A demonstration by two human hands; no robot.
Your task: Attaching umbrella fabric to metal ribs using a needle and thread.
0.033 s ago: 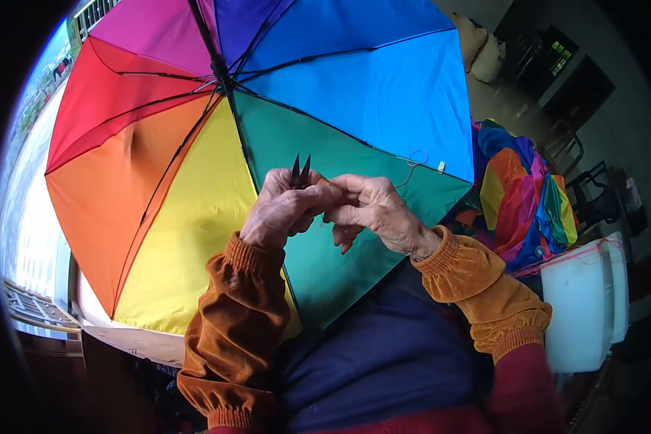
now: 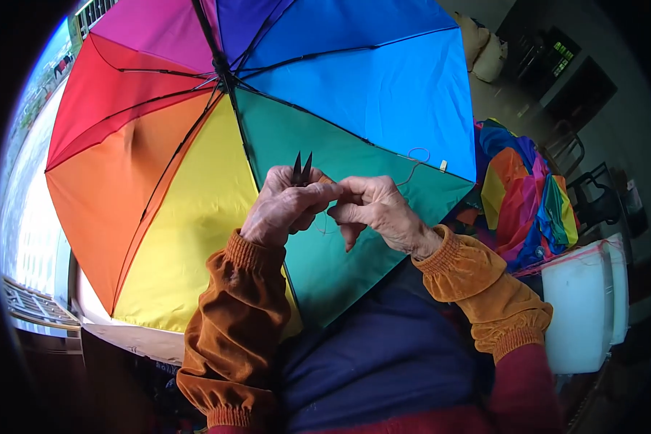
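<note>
An open rainbow umbrella (image 2: 188,267) fills the space ahead, its inner side with black ribs facing me. My left hand (image 2: 278,206) is closed around small thread snips (image 2: 301,171), their dark blades pointing up and slightly apart. Its thumb and finger meet the fingertips of my right hand (image 2: 380,210), which is closed in a pinch. A thin thread (image 2: 417,165) runs from the umbrella's edge, by a small white tag (image 2: 443,166), toward my right hand. A fine loop also hangs between the hands. The exact point pinched is hidden by the fingers.
To the right, a heap of rainbow fabric (image 2: 517,195) lies above a white plastic container (image 2: 575,304) with pinkish threads along its top. A black chair (image 2: 597,195) stands beyond. Dark blue cloth (image 2: 383,354) covers my lap. A pale board edge (image 2: 134,341) shows beneath the umbrella.
The fine thread loop beneath my hands shows more plainly. My right fingers have shifted slightly, and the umbrella's right edge sits a touch further right. The snips stay in my left hand.
</note>
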